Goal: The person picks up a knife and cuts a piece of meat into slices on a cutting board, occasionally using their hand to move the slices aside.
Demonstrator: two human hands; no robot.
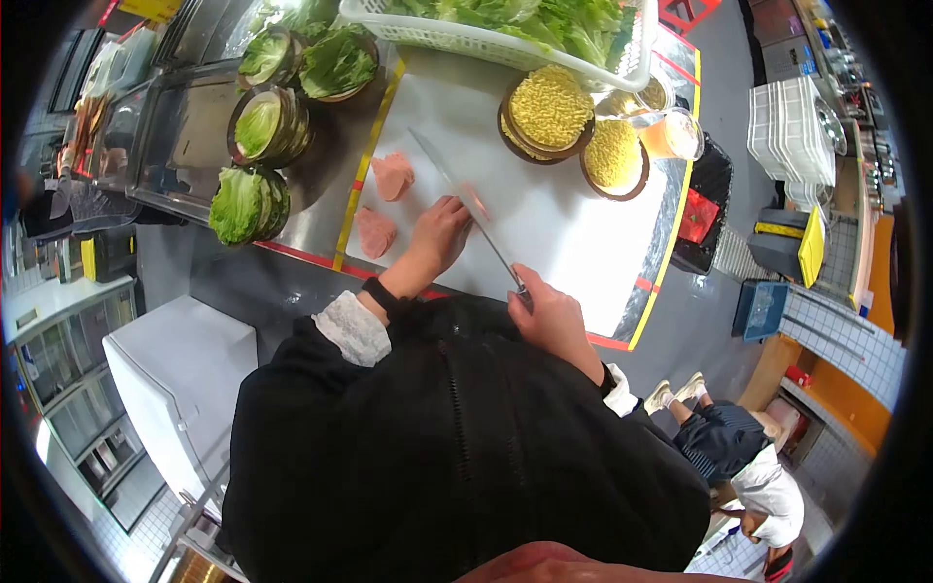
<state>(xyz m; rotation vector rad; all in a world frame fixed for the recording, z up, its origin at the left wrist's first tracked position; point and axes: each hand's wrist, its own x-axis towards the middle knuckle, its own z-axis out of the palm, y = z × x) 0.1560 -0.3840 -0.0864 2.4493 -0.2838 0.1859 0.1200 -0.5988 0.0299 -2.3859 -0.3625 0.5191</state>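
Observation:
My right hand (552,316) is wrapped round the handle of a long kitchen knife (496,245), whose blade slants up and left across the white cutting board (544,228). Beside the blade, the curled fingers of my left hand (442,233) press on a small piece of pink meat (473,199), mostly hidden by the fingers and knife. Left of that hand lie two more pink meat pieces, an upper one (393,176) and a lower one (375,232), touching neither hand.
Round noodle cakes (552,105) sit in stacked bowls at the board's far right, near a cup (673,134). A white basket of lettuce (505,44) stands at the back. Bowls with lettuce (258,126) line the left. Another person (739,447) is at lower right.

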